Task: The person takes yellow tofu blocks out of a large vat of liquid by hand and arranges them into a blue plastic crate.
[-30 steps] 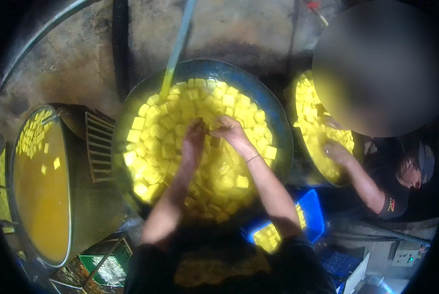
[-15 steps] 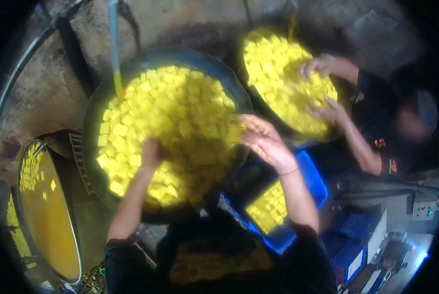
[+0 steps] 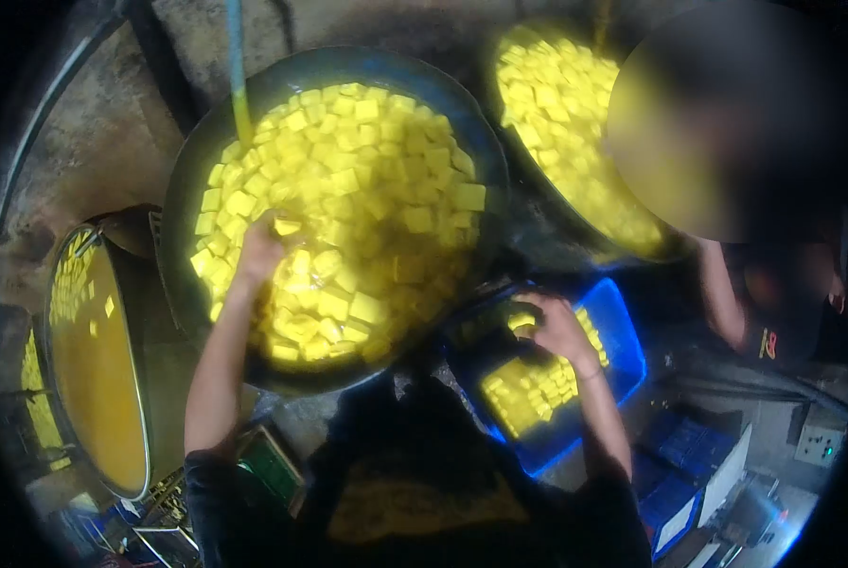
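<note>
Over the left side of a big dark pan (image 3: 424, 80), the left hand (image 3: 262, 248) reaches down among many yellow blocks (image 3: 348, 180); one block (image 3: 288, 227) is right at its fingertips, but I cannot tell if the fingers pinch it or only touch it; the blocks fill most of the pan, with cloudy yellow water around them.

Above a blue crate (image 3: 623, 327), near the pan, the right hand (image 3: 556, 329) bends its fingers and thumb around a single yellow block (image 3: 521, 322); below it, more small blocks (image 3: 528, 393) lie side by side in the crate; a thin band (image 3: 590, 371) goes around the right wrist.

At the top left of the pan, a blue pole (image 3: 236, 57) stands with a yellow lower end; farther left is a tub (image 3: 147, 445) of orange water; to the right is another pan (image 3: 575, 235) of yellow blocks, and near it another person's arm (image 3: 722, 293) shows below a round blur.
</note>
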Motion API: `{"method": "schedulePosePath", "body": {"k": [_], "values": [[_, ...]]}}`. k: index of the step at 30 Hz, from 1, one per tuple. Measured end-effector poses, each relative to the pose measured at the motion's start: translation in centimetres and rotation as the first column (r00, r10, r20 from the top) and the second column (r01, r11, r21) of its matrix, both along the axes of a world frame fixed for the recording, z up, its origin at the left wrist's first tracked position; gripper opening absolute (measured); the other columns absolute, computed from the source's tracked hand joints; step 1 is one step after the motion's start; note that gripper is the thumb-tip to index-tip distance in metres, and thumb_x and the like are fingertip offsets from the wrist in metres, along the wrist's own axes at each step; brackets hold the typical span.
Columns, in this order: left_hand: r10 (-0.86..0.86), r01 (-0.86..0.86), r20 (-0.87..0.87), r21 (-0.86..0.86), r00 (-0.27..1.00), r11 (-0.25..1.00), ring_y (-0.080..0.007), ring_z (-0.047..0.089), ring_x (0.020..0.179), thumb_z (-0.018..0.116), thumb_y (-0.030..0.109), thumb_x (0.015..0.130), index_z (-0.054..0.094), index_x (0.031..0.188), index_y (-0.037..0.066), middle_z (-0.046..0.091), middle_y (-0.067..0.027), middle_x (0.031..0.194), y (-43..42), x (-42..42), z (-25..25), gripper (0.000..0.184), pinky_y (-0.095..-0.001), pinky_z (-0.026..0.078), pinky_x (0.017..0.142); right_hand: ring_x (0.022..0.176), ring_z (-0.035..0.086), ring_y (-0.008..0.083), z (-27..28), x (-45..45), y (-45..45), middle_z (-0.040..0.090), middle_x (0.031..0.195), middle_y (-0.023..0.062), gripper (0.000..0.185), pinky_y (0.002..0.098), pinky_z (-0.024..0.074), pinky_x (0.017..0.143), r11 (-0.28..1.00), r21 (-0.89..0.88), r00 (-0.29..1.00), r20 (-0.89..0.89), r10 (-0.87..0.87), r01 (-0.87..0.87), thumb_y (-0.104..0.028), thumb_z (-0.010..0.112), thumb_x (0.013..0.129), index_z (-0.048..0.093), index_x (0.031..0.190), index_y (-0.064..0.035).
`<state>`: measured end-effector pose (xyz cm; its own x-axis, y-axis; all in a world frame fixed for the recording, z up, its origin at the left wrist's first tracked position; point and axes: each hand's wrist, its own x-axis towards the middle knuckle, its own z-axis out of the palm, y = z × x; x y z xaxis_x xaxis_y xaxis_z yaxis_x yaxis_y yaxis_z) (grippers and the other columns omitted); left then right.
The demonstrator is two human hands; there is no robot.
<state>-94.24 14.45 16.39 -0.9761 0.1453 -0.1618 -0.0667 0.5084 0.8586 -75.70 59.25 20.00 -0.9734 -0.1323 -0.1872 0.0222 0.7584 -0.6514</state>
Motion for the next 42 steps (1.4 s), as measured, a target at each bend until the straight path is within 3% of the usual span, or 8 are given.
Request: {"method": "schedulePosePath", "body": {"k": [4, 12, 16, 19, 25, 30, 35, 42], "values": [[-0.047, 0.056, -0.045, 0.219, 0.998, 0.974, -0.0195, 0.064, 0.083, 0.077, 0.021, 0.076, 0.063, 0.110, 0.004, 0.068, -0.0122, 0.100, 2.9, 0.5, 2.1, 0.041, -0.0336, 0.052, 0.076, 0.081, 0.063, 0.0296, 7.3, -6.5, -6.4, 0.064, 0.092, 0.0150, 0.028, 0.0315, 0.0510, 0.070, 0.989, -0.136, 0.954, -0.284, -0.098, 0.061, -0.004, 0.072, 0.072, 0.065, 0.099, -0.0026], [-0.422, 0.398, 0.071, -0.500, 0.904, 0.769, -0.0241, 0.061, 0.098, 0.077, 0.026, 0.072, 0.071, 0.097, 0.008, 0.066, -0.0107, 0.104, 7.7, -1.4, 2.6, 0.032, -0.0393, 0.050, 0.085, 0.105, 0.057, 0.0376, -7.2, -21.1, -17.6, 0.061, 0.113, 0.0212, 0.041, 0.0403, 0.0435, 0.096, 0.900, 0.372, 0.940, -0.158, 0.303, -0.227, -0.023, 0.063, 0.084, 0.056, 0.118, -0.0006], [-0.463, 0.012, -0.541, -0.641, 0.703, 0.768, -0.0351, 0.057, 0.092, 0.063, 0.026, 0.078, 0.067, 0.094, 0.007, 0.063, -0.0147, 0.090, 7.0, -0.7, -10.5, 0.026, -0.0448, 0.046, 0.083, 0.103, 0.059, 0.0356, -6.1, -24.1, -17.5, 0.061, 0.112, 0.0213, 0.036, 0.0397, 0.0460, 0.092, 0.884, 0.316, 0.938, 0.153, 0.310, -0.344, -0.021, 0.063, 0.082, 0.060, 0.113, -0.0016], [-0.259, 0.122, -0.252, -0.455, 0.933, 0.882, -0.0327, 0.059, 0.094, 0.067, 0.027, 0.078, 0.064, 0.102, 0.005, 0.062, -0.0179, 0.101, 7.9, -1.1, -8.3, 0.033, -0.0429, 0.047, 0.084, 0.083, 0.063, 0.0245, -2.1, -25.2, -17.2, 0.066, 0.091, 0.0155, 0.025, 0.0359, 0.0500, 0.077, 0.991, -0.085, 0.946, 0.302, 0.121, -0.100, -0.021, 0.064, 0.083, 0.066, 0.102, -0.0049], [-0.158, 0.128, 0.152, 0.191, 0.976, 0.973, -0.0275, 0.060, 0.102, 0.071, 0.023, 0.080, 0.057, 0.114, 0.003, 0.061, -0.0132, 0.112, 4.3, -1.9, -3.4, 0.042, -0.0407, 0.049, 0.086, 0.103, 0.058, 0.0267, -1.8, -29.2, -22.0, 0.063, 0.106, 0.0147, 0.040, 0.0367, 0.0455, 0.091, 0.902, 0.239, 0.933, 0.113, 0.341, -0.359, -0.025, 0.066, 0.081, 0.061, 0.118, -0.0103], [0.006, -0.288, 0.359, 0.737, 0.933, 0.611, -0.0266, 0.057, 0.105, 0.060, 0.019, 0.087, 0.051, 0.122, 0.005, 0.057, -0.0066, 0.117, 2.3, -2.4, -2.1, 0.039, -0.0437, 0.049, 0.087, 0.128, 0.042, 0.0298, -3.8, -31.2, -22.6, 0.051, 0.131, 0.0149, 0.055, 0.0376, 0.0307, 0.111, 0.768, 0.328, 0.835, 0.199, 0.513, -0.550, -0.021, 0.068, 0.075, 0.055, 0.127, -0.0137], [-0.049, -0.557, 0.561, 0.827, 0.826, 0.081, -0.0260, 0.054, 0.106, 0.051, 0.020, 0.089, 0.053, 0.118, 0.007, 0.056, -0.0093, 0.115, 2.8, -4.2, -3.6, 0.031, -0.0444, 0.045, 0.093, 0.094, 0.061, 0.0216, -3.0, -31.0, -20.1, 0.066, 0.103, 0.0119, 0.047, 0.0328, 0.0474, 0.082, 0.903, -0.081, 0.894, 0.129, 0.429, -0.422, -0.025, 0.079, 0.069, 0.065, 0.110, -0.0050], [0.194, -0.506, 0.503, 0.862, 0.842, -0.036, -0.0266, 0.053, 0.103, 0.046, 0.021, 0.088, 0.054, 0.113, 0.007, 0.056, -0.0093, 0.108, 6.8, -4.7, -2.1, 0.029, -0.0449, 0.042, 0.093, 0.085, 0.065, 0.0218, 1.6, -27.8, -23.2, 0.068, 0.092, 0.0118, 0.033, 0.0321, 0.0492, 0.077, 0.887, -0.351, 0.944, 0.026, 0.330, -0.300, -0.024, 0.078, 0.073, 0.066, 0.091, 0.0000]]}}
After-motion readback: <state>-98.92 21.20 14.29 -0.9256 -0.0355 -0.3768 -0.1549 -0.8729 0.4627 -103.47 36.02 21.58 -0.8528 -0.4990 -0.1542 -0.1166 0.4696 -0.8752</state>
